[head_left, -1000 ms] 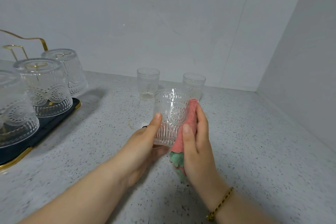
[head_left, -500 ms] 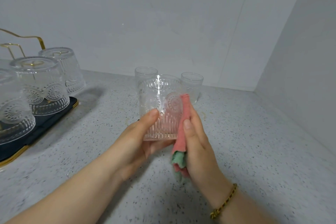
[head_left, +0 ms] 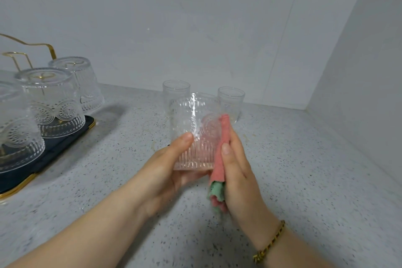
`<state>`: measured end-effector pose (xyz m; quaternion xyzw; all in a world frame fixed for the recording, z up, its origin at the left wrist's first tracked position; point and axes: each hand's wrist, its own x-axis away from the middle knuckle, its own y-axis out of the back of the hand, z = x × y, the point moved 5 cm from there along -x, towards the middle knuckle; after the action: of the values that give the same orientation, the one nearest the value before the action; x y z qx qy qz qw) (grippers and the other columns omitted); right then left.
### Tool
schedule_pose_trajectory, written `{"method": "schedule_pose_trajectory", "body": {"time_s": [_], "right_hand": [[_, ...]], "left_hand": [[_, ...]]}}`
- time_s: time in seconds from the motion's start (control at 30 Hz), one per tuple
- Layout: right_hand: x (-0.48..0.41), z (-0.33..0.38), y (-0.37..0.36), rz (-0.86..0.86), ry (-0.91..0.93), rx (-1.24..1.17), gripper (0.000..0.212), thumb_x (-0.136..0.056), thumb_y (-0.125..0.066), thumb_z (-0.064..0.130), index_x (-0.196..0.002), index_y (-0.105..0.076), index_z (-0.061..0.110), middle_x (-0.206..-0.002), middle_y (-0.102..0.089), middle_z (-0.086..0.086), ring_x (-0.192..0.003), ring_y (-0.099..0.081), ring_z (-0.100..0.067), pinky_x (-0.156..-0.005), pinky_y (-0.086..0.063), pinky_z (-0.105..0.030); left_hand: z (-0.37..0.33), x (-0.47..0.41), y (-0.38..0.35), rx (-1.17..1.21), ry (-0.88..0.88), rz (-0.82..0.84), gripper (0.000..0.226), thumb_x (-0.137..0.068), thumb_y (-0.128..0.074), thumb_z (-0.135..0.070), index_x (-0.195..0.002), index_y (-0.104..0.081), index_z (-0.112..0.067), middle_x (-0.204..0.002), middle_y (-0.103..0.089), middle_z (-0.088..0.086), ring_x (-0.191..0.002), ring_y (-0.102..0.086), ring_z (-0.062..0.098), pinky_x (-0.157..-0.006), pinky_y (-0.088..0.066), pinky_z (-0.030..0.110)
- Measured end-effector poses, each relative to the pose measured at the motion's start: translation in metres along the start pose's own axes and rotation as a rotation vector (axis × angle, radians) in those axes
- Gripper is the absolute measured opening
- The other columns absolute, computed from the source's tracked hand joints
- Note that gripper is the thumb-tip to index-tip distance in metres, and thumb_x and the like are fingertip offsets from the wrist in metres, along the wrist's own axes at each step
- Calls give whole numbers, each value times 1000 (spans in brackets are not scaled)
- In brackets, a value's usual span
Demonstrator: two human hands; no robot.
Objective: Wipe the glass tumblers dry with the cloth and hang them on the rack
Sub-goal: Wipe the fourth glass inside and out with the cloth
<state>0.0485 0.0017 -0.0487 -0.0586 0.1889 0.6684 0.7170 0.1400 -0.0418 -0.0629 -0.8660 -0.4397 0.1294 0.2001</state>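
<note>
One tumbler, gripped by the left hand above the worktop, meets the cloth clutched in the right hand.

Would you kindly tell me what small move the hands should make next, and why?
Probably turn the tumbler slightly in the left hand: the cloth in the right hand touches only the tumbler's right side, so other faces need to come round.
</note>
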Motion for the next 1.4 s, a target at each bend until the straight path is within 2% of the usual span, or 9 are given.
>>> {"method": "schedule_pose_trajectory", "body": {"time_s": [0.17, 0.4, 0.57, 0.73, 0.9, 1.07, 1.2, 1.3, 1.4], "right_hand": [[2, 2, -14, -94, 313, 353, 46, -86, -25, 41, -130, -14, 52, -148, -9, 19, -137, -12, 1, -111, -13, -16], [-3, 10, 5, -75, 177, 5, 40, -94, -31, 34, -131, -17, 39, -124, -41, 34, -111, -44, 8, -75, -43, -2], [-1, -2, 4, -86, 69, -58, 56, -83, -30, 45, -137, -24, 35, -136, -43, 11, -117, -47, 2, -93, -42, -13], [-2, 1, 6, -189, 124, 62, 41, -79, -35, 53, -116, -24, 66, -130, -44, 12, -93, -56, -9, -73, -48, -17], [-2, -7, 3, -256, 152, 181, 38, -82, -34, 47, -119, -27, 53, -141, -35, 3, -125, -42, -18, -102, -39, -38], [-3, 3, 4, -257, 249, 248, 36, -82, -32, 43, -118, -27, 49, -137, -20, 31, -128, -22, 15, -102, -20, -3], [-3, 10, 20, -232, 136, 33, 36, -93, -33, 37, -128, -32, 37, -85, -64, 23, -59, -59, 4, -48, -47, -11], [1, 5, 13, -120, 8, 2, 50, -87, -26, 41, -135, -30, 29, -71, -59, 1, -36, -48, -2, -34, -38, -15], [1, -3, -1, -55, 18, 95, 55, -80, -26, 57, -134, -21, 46, -89, -66, -6, -66, -66, -19, -56, -55, -33]], "left_hand": [[1, -2, 5, -105, 55, -47, 32, -70, -65, -39, -75, -67, -7, -65, -71, 7, -56, -67, 15, -50, -52, 20], [3, 0, 0, -66, 10, 66, 71, -35, -82, -58, -91, -74, -16, -99, -72, 9, -90, -69, 18, -75, -56, 24], [5, 1, 3, -159, 53, 33, 66, -53, -66, -64, -104, -66, -21, -108, -71, 0, -101, -65, 13, -94, -46, 28], [5, -1, 7, -154, 43, -106, 81, -47, -66, -64, -108, -64, -10, -102, -72, 7, -99, -67, 21, -87, -54, 30], [14, -2, 5, -66, 84, -167, 55, -60, -57, -48, -98, -66, -9, -90, -74, 9, -83, -70, 18, -74, -56, 26], [13, 1, 3, -130, 63, -147, 69, -45, -89, -31, -103, -59, -6, -87, -75, 8, -76, -71, 21, -63, -56, 26], [11, 1, 1, -107, 44, -42, 108, -22, -87, -51, -114, -57, -5, -101, -72, 11, -90, -70, 23, -70, -56, 24], [6, 0, -1, 54, 19, 1, 83, -30, -90, -41, -100, -66, -4, -99, -72, 14, -88, -70, 20, -68, -56, 23], [5, -4, 4, 149, 36, -47, 42, -59, -72, -28, -91, -68, -2, -95, -71, 19, -80, -70, 23, -66, -58, 27]]}}
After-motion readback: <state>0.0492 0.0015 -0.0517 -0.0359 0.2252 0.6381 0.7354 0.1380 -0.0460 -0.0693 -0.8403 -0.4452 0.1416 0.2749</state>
